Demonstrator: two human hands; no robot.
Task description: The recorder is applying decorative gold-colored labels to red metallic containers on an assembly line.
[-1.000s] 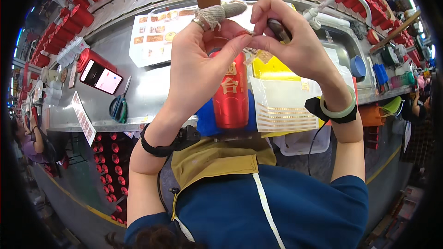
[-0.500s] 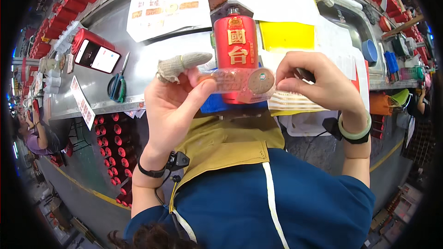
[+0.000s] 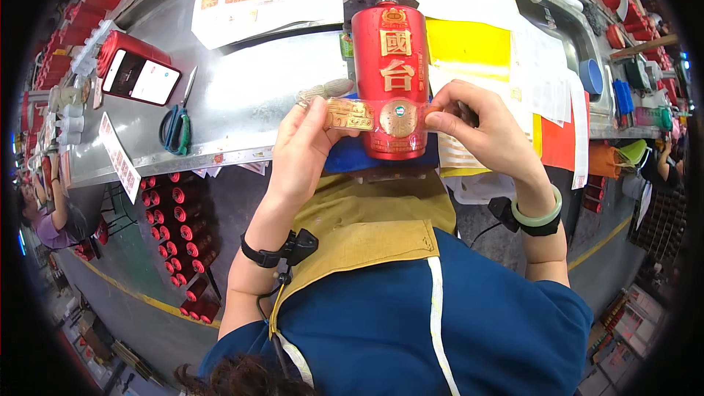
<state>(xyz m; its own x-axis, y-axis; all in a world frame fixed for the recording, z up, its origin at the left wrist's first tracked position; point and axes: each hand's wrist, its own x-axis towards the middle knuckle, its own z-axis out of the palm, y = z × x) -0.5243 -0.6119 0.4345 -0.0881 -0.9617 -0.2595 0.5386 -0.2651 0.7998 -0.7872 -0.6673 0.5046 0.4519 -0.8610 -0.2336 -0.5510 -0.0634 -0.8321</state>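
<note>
A red bottle (image 3: 391, 51) with raised gold characters lies or leans with its neck pointing away from me; I cannot tell which. Across its lower front runs a clear film strip (image 3: 370, 115) carrying gold decals, with a round gold emblem (image 3: 400, 118) over the bottle. My left hand (image 3: 301, 143) pinches the strip's left end; a grey fabric cover sits on one finger. At the strip's right end, my right hand (image 3: 488, 125) has thumb and forefinger pressed together. Something dark shows inside its curled fingers, too hidden to name.
On the metal bench, scissors (image 3: 176, 123) and a phone (image 3: 141, 77) leaning on a red container lie to the left. A decal sheet (image 3: 268, 0) is beyond. Yellow paper (image 3: 469, 51) and a blue cup (image 3: 589, 76) are on the right. Red bottles (image 3: 183, 231) stand below the bench.
The strip has moved from hovering before the bottle to lying across its lower front. Both hands have come closer together, the left shifting right. The whole view has shifted slightly.
</note>
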